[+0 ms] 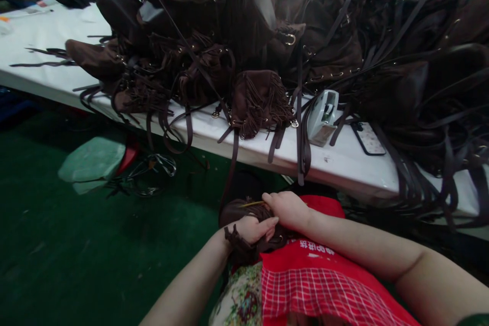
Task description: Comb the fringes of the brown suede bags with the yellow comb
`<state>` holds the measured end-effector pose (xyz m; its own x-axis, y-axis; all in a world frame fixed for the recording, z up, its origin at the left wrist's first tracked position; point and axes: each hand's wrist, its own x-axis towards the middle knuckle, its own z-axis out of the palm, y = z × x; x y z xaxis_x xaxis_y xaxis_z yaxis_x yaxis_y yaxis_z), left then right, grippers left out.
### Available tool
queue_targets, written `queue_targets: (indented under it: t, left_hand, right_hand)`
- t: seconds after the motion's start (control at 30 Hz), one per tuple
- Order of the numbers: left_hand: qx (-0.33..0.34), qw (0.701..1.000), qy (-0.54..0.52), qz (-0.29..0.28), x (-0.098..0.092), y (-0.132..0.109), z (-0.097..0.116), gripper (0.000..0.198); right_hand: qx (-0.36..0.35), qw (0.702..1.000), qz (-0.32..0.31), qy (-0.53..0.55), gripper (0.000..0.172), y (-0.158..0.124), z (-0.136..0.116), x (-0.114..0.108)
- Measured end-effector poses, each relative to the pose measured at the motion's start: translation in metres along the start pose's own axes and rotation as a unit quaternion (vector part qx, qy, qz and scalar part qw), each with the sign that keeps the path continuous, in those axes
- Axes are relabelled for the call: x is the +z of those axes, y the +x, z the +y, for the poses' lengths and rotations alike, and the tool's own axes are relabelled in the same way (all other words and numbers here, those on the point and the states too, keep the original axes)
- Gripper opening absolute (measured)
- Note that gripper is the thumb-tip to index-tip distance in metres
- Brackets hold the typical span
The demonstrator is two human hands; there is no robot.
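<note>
A dark brown bag [233, 212] rests on my lap, with fringe and metal eyelets partly showing. My left hand [252, 228] is closed on the bag's material, thumb pointing to the right. Close against it, my right hand [284, 209] is closed in a pinch. From its fingertips a thin yellowish rod [252, 204] points left over the bag; its exact kind is too small to tell. My hands and forearms hide much of the bag, and a brown strap runs from it up toward the table.
Dark brown fringed bags [262, 99] are heaped along the white table [344, 165], their straps hanging over its edge. A grey tape dispenser [323, 117] and a phone [369, 137] lie near that edge. On the green floor at left is a pale plastic-covered stool [93, 160].
</note>
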<state>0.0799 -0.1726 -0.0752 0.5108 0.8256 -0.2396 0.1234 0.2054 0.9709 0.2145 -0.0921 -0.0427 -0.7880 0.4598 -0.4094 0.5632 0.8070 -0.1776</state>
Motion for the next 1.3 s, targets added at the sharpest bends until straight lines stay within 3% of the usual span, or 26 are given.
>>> queue_targets:
  t: [0.13, 0.23, 0.3, 0.43, 0.63, 0.73, 0.8, 0.9, 0.93, 1.0, 1.1, 1.2, 1.3]
  left_hand:
    - [0.004, 0.998, 0.065, -0.026, 0.0, 0.003, -0.002, 0.059]
    - [-0.008, 0.999, 0.037, -0.031, 0.001, 0.003, -0.008, 0.057]
    - [-0.002, 0.999, -0.011, -0.035, 0.0, 0.0, -0.011, 0.056]
    - [0.03, 0.997, -0.075, -0.02, -0.002, -0.005, -0.013, 0.054]
    - [0.042, 0.996, -0.078, -0.001, -0.004, -0.006, -0.008, 0.053]
    - [0.031, 0.995, -0.096, 0.01, -0.003, -0.007, -0.012, 0.051]
    - [0.026, 0.995, -0.1, 0.006, -0.001, -0.007, -0.015, 0.051]
    - [0.032, 0.996, -0.085, 0.001, -0.001, -0.009, -0.017, 0.051]
    - [0.034, 0.996, -0.078, 0.001, -0.001, -0.01, -0.016, 0.052]
    - [0.032, 0.997, -0.069, 0.015, 0.0, -0.011, -0.013, 0.051]
    - [0.012, 0.999, -0.043, 0.031, 0.001, -0.011, -0.006, 0.048]
    - [0.02, 0.999, 0.037, 0.025, 0.006, -0.009, 0.0, 0.046]
    - [0.064, 0.989, 0.121, 0.052, 0.01, -0.006, 0.002, 0.038]
  right_hand:
    - [0.016, 0.999, -0.01, 0.039, 0.017, 0.004, 0.002, -0.002]
    - [0.009, 0.991, -0.006, 0.133, 0.03, 0.006, 0.014, -0.002]
    - [-0.008, 0.97, -0.005, 0.244, 0.037, 0.006, 0.026, -0.003]
    - [-0.022, 0.892, -0.055, 0.447, 0.044, 0.002, 0.043, -0.008]
    - [0.009, 0.859, -0.039, 0.511, 0.047, -0.007, 0.04, -0.007]
    - [0.032, 0.821, -0.061, 0.567, 0.048, -0.008, 0.04, -0.001]
    - [0.075, 0.792, -0.03, 0.605, 0.048, -0.007, 0.043, -0.002]
    - [0.147, 0.766, 0.104, 0.618, 0.047, -0.01, 0.049, -0.012]
    - [0.14, 0.776, 0.138, 0.599, 0.048, -0.012, 0.049, -0.016]
    - [0.069, 0.845, 0.146, 0.509, 0.047, -0.019, 0.044, -0.023]
    - [-0.065, 0.958, 0.073, 0.269, 0.043, -0.025, 0.027, -0.021]
    - [-0.079, 0.994, 0.012, 0.074, 0.035, -0.017, 0.013, -0.005]
    - [-0.045, 0.999, -0.007, 0.006, 0.033, -0.001, 0.007, 0.007]
